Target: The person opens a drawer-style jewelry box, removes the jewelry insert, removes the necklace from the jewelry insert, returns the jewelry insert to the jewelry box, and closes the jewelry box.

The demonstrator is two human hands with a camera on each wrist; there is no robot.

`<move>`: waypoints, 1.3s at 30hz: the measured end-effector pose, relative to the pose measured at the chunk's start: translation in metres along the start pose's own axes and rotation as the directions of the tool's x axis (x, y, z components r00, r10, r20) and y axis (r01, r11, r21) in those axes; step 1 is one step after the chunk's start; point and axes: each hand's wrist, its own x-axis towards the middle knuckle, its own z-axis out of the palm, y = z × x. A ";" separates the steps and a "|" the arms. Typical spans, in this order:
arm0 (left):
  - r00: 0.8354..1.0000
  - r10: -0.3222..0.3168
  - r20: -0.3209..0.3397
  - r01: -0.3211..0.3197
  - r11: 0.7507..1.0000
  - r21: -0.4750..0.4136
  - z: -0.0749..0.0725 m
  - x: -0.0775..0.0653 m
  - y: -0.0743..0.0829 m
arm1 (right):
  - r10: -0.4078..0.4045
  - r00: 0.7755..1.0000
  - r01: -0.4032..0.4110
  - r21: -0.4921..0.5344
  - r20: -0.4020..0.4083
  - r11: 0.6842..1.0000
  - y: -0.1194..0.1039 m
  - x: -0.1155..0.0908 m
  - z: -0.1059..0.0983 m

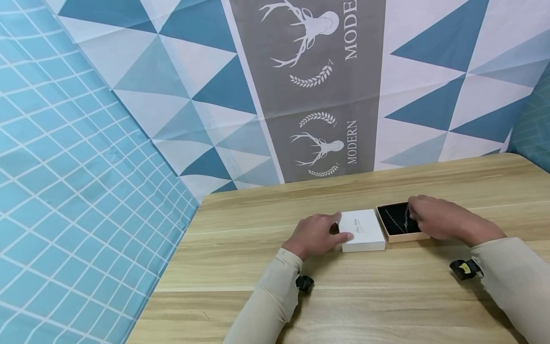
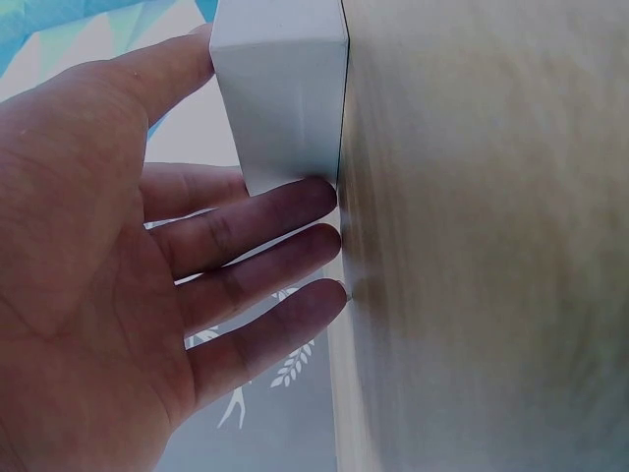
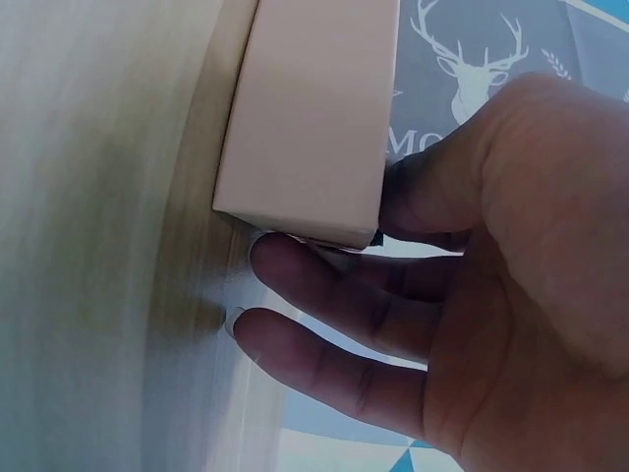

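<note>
A white box lid (image 1: 363,229) with small lettering lies on the wooden table. My left hand (image 1: 317,234) holds it at its left side, thumb on its near left part and a finger at the far corner; in the left wrist view the lid (image 2: 285,98) sits between thumb and fingers. Beside it on the right stands an uncovered tan jewelry box (image 1: 406,237) with a black pad (image 1: 392,217) and a fine silvery chain (image 1: 393,221). My right hand (image 1: 442,217) grips the right side of this box, thumb at its rim, fingers along the outer wall (image 3: 305,118); its fingertips are partly hidden.
The wooden table (image 1: 232,267) reaches to a patterned cloth wall (image 1: 206,95) at the back. A blue checked cloth (image 1: 86,191) hangs along the left edge. Black wrist cameras (image 1: 305,284) sit under both beige sleeves (image 1: 266,306).
</note>
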 end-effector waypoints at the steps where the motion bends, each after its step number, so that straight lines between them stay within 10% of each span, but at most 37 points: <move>1: 1.000 0.000 0.000 0.000 1.000 0.001 0.000 0.000 0.000 | 0.003 1.000 -0.003 0.002 -0.004 1.000 0.000 0.000 0.000; 39: 1.000 -0.006 0.004 0.006 1.000 0.000 0.001 0.000 -0.001 | 0.018 0.983 -0.024 -0.031 -0.182 0.999 -0.006 0.000 -0.005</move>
